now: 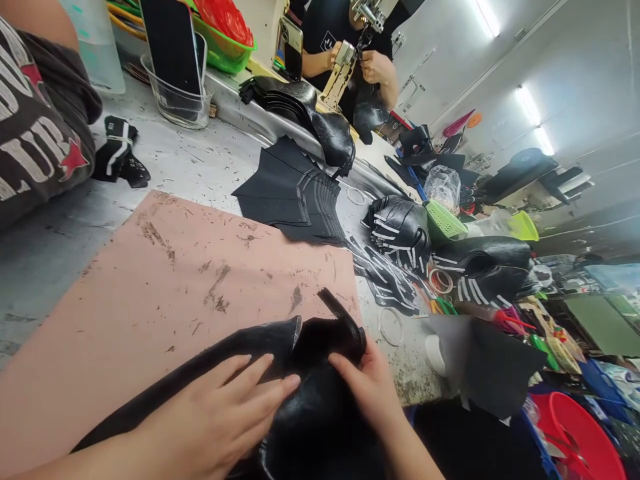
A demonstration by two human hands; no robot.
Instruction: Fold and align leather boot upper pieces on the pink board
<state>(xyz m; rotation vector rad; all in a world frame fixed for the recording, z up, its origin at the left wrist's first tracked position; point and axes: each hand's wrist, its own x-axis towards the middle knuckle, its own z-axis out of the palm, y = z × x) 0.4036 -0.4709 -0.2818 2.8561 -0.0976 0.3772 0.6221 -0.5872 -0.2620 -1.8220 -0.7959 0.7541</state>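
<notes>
A shiny black leather piece (320,413) lies partly folded at the near edge of the pink work mat (260,260). My left hand (225,393) rests flat on it with the fingers stretched out. At its right edge, my right hand (367,380) pinches the leather between thumb and fingers. A narrow black strip (340,310) sticks up from the piece beside that hand and curls over the mat. The lower part of the leather drops out of view.
Beyond the mat lie fanned black sheets (290,190) and a stack of black leather pieces (300,107). White-striped leather bundles (397,230) and tape rolls (390,327) are on the right. A co-worker (327,33) sits at a sewing machine (343,73); another person's sleeve (65,93) is at left.
</notes>
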